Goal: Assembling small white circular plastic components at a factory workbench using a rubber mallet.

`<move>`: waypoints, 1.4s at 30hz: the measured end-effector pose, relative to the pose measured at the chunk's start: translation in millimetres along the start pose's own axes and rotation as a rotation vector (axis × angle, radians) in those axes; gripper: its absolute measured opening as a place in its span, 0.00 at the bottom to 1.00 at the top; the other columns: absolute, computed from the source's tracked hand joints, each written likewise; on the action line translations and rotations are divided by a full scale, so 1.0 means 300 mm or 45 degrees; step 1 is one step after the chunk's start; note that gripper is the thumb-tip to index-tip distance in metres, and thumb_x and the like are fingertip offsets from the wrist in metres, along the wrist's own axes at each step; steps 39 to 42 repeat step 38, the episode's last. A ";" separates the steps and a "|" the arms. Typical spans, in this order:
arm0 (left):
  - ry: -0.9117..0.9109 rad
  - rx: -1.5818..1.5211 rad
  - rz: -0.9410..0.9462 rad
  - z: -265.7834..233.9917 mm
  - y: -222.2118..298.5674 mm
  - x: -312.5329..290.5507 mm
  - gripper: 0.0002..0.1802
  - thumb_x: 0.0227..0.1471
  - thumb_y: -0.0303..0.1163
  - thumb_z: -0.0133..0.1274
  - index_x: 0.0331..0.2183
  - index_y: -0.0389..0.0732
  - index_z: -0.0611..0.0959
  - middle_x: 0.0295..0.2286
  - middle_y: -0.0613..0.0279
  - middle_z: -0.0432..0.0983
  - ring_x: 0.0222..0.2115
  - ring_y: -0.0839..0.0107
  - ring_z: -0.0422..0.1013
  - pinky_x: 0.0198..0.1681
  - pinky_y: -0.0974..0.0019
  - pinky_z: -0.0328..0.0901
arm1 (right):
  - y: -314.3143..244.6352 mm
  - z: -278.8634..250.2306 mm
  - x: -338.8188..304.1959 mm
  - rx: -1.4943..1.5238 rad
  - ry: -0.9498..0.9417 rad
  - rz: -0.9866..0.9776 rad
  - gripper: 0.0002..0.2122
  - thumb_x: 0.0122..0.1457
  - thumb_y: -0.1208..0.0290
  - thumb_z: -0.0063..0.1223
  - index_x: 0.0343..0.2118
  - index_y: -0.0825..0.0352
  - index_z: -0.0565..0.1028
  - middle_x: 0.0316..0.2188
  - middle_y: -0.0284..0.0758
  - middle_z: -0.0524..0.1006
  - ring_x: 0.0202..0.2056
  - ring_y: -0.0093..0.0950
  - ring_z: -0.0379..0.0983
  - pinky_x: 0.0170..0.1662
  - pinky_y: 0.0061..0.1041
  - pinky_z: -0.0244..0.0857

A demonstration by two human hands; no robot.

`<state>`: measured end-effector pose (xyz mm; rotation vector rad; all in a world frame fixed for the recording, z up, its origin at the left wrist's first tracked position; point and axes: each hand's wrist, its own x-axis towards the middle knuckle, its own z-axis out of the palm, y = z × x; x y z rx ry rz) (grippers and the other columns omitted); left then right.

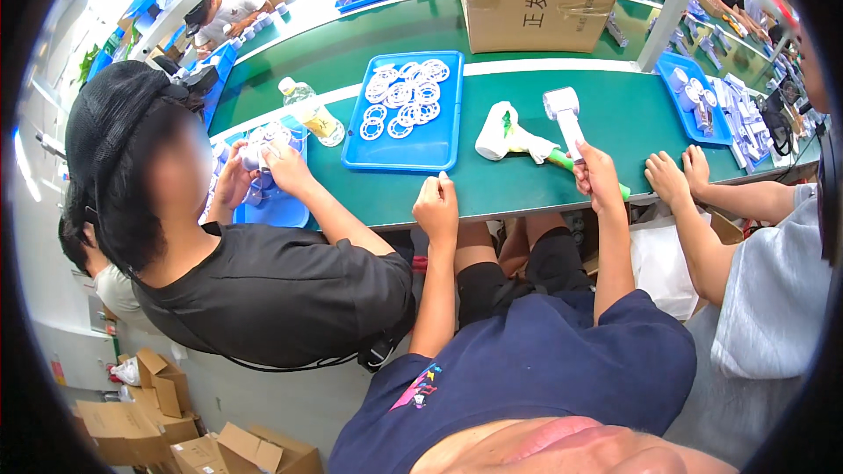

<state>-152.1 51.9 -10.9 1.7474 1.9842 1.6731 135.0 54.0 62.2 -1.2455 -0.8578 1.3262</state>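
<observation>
My right hand (597, 177) is closed round the lower end of a white handheld fan (565, 116), its round head pointing up and away over the green bench. Just left of that hand lies a white, crumpled-looking piece with green patches (512, 138); a bright green stem or handle (560, 159) runs from it behind my fingers. My left hand (436, 206) is curled into a fist at the bench's front edge, below the blue tray (351, 156) of white ring-shaped parts (402, 95). Whatever that fist may hold is hidden.
To the left, a person in black (272, 290) handles white parts over another blue tray (285, 211). At right, another person's hands (672, 175) rest on the bench near a tray (702, 123). A bottle (312, 111) lies beside my tray; a large carton (540, 0) stands behind.
</observation>
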 end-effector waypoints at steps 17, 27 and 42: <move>0.033 0.057 0.003 0.015 -0.010 -0.010 0.19 0.57 0.32 0.50 0.17 0.36 0.68 0.15 0.49 0.66 0.16 0.52 0.63 0.21 0.52 0.57 | -0.006 -0.108 0.050 -0.004 0.113 -0.041 0.16 0.64 0.56 0.50 0.33 0.68 0.74 0.14 0.23 0.65 0.11 0.11 0.54 0.12 0.14 0.45; 0.001 0.077 0.007 0.031 0.001 -0.015 0.17 0.57 0.32 0.50 0.18 0.37 0.70 0.16 0.50 0.67 0.17 0.50 0.64 0.21 0.52 0.58 | -0.134 -0.101 -0.044 -1.077 0.689 -0.959 0.13 0.58 0.61 0.58 0.37 0.67 0.76 0.21 0.39 0.74 0.20 0.32 0.69 0.26 0.31 0.61; -0.056 0.137 -0.001 0.033 -0.018 -0.018 0.19 0.58 0.33 0.51 0.18 0.36 0.70 0.15 0.52 0.66 0.16 0.53 0.64 0.21 0.53 0.57 | -0.273 -0.116 -0.172 -1.172 0.568 -1.489 0.18 0.50 0.75 0.64 0.46 0.64 0.77 0.26 0.33 0.71 0.21 0.23 0.67 0.22 0.25 0.63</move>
